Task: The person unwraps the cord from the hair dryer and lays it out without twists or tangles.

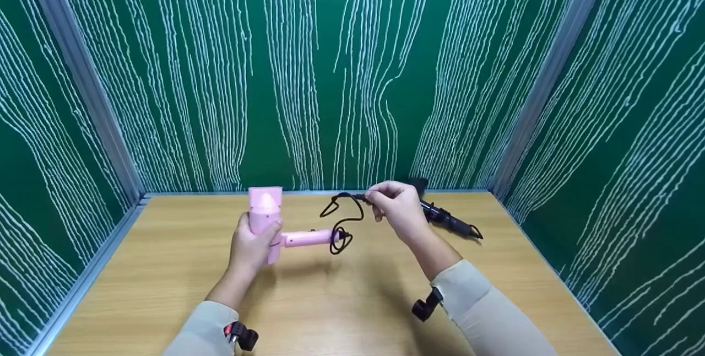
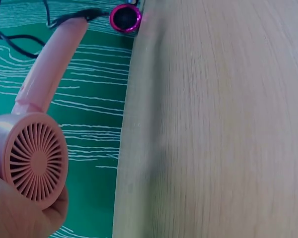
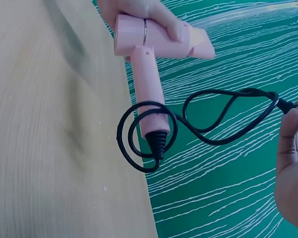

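A pink hair dryer [image 1: 308, 238] is held above the table by my left hand [image 1: 250, 247], which grips it round the barrel. Its flat nozzle [image 3: 202, 43] points toward the back wall, and its handle extends to the right. In the left wrist view the round slotted grille [image 2: 38, 161] faces the camera. A black cord [image 3: 216, 142] comes out of the handle's end, looping there before it crosses to the right. My right hand [image 1: 401, 208] pinches the cord's plug end [image 3: 286, 105] between thumb and fingertips; the fingers partly hide the plug.
Behind my right hand, a black handled appliance [image 1: 454, 224] with a hanging loop lies at the table's back right. A magenta-rimmed round end [image 2: 125, 18] shows in the left wrist view. Green walls [image 1: 286, 69] with white wavy lines enclose the wooden table [image 1: 308, 312] at back and sides.
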Demonstrator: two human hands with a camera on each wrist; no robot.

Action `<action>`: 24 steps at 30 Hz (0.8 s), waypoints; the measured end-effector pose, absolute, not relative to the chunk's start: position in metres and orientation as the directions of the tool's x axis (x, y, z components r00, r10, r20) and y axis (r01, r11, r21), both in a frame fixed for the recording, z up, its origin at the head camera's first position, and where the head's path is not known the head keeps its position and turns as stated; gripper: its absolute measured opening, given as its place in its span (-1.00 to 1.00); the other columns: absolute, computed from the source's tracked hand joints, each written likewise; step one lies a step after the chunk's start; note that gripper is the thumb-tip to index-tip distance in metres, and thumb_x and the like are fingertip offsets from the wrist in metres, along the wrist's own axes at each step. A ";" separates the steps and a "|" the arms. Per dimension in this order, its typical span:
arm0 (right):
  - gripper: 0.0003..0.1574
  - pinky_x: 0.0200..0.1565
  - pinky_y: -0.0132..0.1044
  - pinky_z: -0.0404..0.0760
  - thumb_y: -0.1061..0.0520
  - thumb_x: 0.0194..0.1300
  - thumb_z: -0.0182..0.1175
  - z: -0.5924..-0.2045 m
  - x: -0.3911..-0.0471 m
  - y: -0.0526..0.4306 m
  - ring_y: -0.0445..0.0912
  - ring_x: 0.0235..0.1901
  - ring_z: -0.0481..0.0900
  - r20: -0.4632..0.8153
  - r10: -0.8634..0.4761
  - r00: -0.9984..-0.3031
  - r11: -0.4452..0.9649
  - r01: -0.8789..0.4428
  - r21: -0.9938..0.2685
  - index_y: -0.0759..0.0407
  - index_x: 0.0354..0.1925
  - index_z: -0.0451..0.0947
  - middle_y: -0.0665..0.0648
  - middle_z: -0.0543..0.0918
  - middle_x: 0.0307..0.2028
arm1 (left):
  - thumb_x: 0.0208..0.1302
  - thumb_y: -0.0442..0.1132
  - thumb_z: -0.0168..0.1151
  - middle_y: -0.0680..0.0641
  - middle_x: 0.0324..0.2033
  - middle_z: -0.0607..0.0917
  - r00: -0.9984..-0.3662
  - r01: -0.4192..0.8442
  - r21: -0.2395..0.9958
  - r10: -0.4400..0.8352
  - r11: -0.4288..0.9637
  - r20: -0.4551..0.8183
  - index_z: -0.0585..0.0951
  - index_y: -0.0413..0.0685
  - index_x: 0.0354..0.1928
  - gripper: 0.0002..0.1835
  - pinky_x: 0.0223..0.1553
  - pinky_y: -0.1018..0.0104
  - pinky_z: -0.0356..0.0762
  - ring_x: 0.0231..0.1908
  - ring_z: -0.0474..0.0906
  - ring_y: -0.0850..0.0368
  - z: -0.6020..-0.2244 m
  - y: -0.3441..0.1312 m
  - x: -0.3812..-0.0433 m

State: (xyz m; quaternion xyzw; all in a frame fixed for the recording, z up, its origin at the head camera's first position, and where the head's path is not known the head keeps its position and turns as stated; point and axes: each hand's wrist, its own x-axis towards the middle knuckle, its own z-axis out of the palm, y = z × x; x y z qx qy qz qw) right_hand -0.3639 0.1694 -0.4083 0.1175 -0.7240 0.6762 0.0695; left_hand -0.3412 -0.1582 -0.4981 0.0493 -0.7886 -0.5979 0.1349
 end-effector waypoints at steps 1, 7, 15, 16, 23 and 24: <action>-0.88 -0.47 -0.30 0.66 0.17 0.40 0.36 -0.407 -0.363 0.170 -0.11 -0.58 0.54 0.259 -0.079 -0.963 0.060 -0.264 -0.963 0.23 -0.23 0.75 0.13 0.74 -0.36 | 0.36 0.13 0.39 -0.22 0.12 0.65 -0.956 0.080 0.955 -0.251 0.286 0.155 0.34 -0.09 0.39 -0.26 0.13 -0.10 0.69 0.06 0.64 -0.13 -0.498 -0.159 -0.341; -0.84 -0.43 -0.29 0.69 0.12 0.42 0.36 -0.401 -0.358 0.172 -0.09 -0.55 0.55 0.248 -0.091 -0.965 0.057 -0.253 -0.966 0.21 -0.19 0.75 0.15 0.73 -0.32 | 0.32 0.21 0.41 -0.21 0.07 0.66 -0.922 0.080 0.948 -0.339 0.308 0.187 0.35 -0.08 0.37 -0.21 0.05 -0.05 0.69 0.01 0.64 -0.12 -0.498 -0.161 -0.341; -0.84 -0.43 -0.29 0.67 0.14 0.42 0.34 -0.398 -0.351 0.175 -0.07 -0.55 0.54 0.244 -0.100 -0.965 0.023 -0.248 -0.969 0.23 -0.19 0.73 0.15 0.71 -0.33 | 0.32 0.35 0.34 -0.19 0.15 0.60 -0.897 0.059 0.968 -0.413 0.245 0.160 0.27 -0.06 0.44 -0.09 0.12 -0.11 0.69 0.06 0.62 -0.14 -0.499 -0.166 -0.341; -0.84 -0.44 -0.29 0.67 0.14 0.42 0.34 -0.398 -0.350 0.175 -0.07 -0.55 0.53 0.247 -0.097 -0.964 0.020 -0.250 -0.968 0.24 -0.20 0.73 0.15 0.70 -0.34 | 0.31 0.37 0.33 -0.19 0.16 0.60 -0.896 0.057 0.970 -0.417 0.237 0.154 0.25 -0.06 0.46 -0.07 0.14 -0.12 0.68 0.07 0.62 -0.14 -0.499 -0.166 -0.342; -0.88 -0.50 -0.30 0.63 0.21 0.39 0.32 -0.400 -0.348 0.179 -0.10 -0.58 0.49 0.254 -0.074 -0.964 -0.033 -0.252 -0.967 0.27 -0.23 0.72 0.13 0.70 -0.37 | 0.26 0.42 0.36 -0.18 0.15 0.59 -0.875 0.058 0.982 -0.465 0.181 0.138 0.25 -0.04 0.44 -0.04 0.13 -0.06 0.65 0.07 0.60 -0.13 -0.498 -0.168 -0.343; -0.88 -0.50 -0.31 0.62 0.21 0.38 0.32 -0.401 -0.348 0.179 -0.10 -0.59 0.48 0.251 -0.072 -0.965 -0.039 -0.248 -0.968 0.27 -0.24 0.72 0.13 0.70 -0.38 | 0.26 0.42 0.35 -0.18 0.16 0.59 -0.873 0.058 0.983 -0.468 0.173 0.134 0.24 -0.04 0.45 -0.03 0.15 -0.07 0.64 0.07 0.59 -0.13 -0.498 -0.168 -0.342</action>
